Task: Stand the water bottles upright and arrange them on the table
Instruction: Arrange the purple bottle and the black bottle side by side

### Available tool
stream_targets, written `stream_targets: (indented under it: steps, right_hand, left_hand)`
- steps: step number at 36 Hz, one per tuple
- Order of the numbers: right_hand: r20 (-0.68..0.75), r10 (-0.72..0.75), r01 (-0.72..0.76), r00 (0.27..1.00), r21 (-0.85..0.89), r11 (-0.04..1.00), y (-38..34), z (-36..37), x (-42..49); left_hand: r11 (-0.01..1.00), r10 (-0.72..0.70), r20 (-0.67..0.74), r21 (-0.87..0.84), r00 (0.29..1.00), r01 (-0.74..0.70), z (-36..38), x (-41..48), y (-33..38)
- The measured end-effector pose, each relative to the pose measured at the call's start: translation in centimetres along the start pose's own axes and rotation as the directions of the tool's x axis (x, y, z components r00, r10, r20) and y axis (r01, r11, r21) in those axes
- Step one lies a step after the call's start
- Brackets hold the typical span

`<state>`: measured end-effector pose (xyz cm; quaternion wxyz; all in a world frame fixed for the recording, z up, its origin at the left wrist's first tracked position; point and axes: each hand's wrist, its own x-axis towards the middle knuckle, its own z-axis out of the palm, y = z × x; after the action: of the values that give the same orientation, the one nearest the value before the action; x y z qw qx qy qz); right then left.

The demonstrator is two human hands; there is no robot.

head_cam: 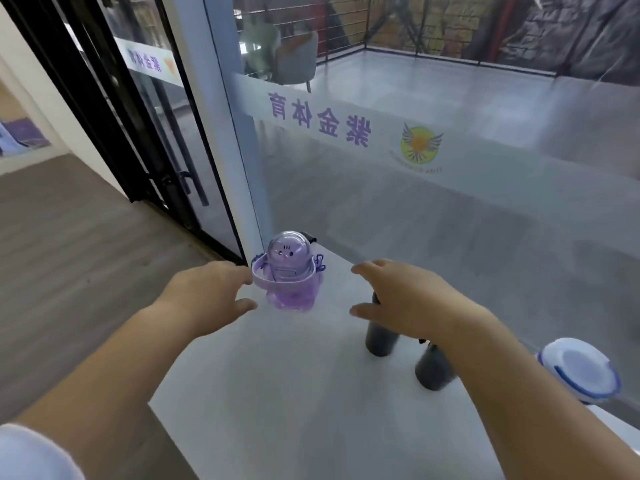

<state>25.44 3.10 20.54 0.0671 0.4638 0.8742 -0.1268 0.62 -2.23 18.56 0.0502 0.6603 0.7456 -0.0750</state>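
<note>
On the white bench (pixel 277 393), near its far corner beside the glass wall (pixel 450 202), a small translucent purple water bottle with a clear dome lid (pixel 289 271) stood upright. The left hand (pixel 207 296) was open, its fingertips touching the strap of the purple bottle, not closed around it. The right hand (pixel 405 299) was also open, hovering with fingers spread above a dark cylindrical bottle (pixel 381 337). A second dark bottle (pixel 434 370) stood just beside it, partly hidden under the forearm. A white round lid with blue rim (pixel 581 370) was at the right edge.
</note>
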Motion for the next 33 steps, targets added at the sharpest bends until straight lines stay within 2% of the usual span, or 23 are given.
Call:
stream_targets:
  steps: [4,11,17,24,29,33]
  right_hand:
    - [-0.034,0.030,-0.029,0.999,0.022,0.999,0.0,-0.1,1.7]
    - [-0.040,0.195,-0.193,0.980,0.051,0.980,1.5,1.5,3.2]
    - [0.016,0.354,-0.354,0.935,0.085,0.931,2.4,3.3,3.9]
    - [0.095,0.510,-0.518,0.855,0.150,0.842,1.8,4.9,5.3]
    - [0.052,0.626,-0.624,0.778,0.177,0.761,0.9,5.4,6.2]
    - [0.081,0.695,-0.696,0.715,0.177,0.696,0.4,5.4,6.6]
  left_hand:
    - [0.998,0.017,-0.015,-0.061,1.000,-0.018,-0.4,2.4,-0.1]
    - [0.945,0.014,-0.108,-0.323,0.994,-0.048,1.0,6.8,-0.5]
    - [0.927,0.043,-0.108,-0.367,0.993,-0.080,3.2,11.0,-1.0]
    - [0.894,0.140,-0.020,-0.427,0.990,-0.135,5.2,15.6,-1.7]
    - [0.873,0.262,0.025,-0.432,0.965,-0.226,5.3,17.4,-1.8]
    - [0.863,0.321,0.045,-0.425,0.946,-0.272,5.4,18.1,-1.7]
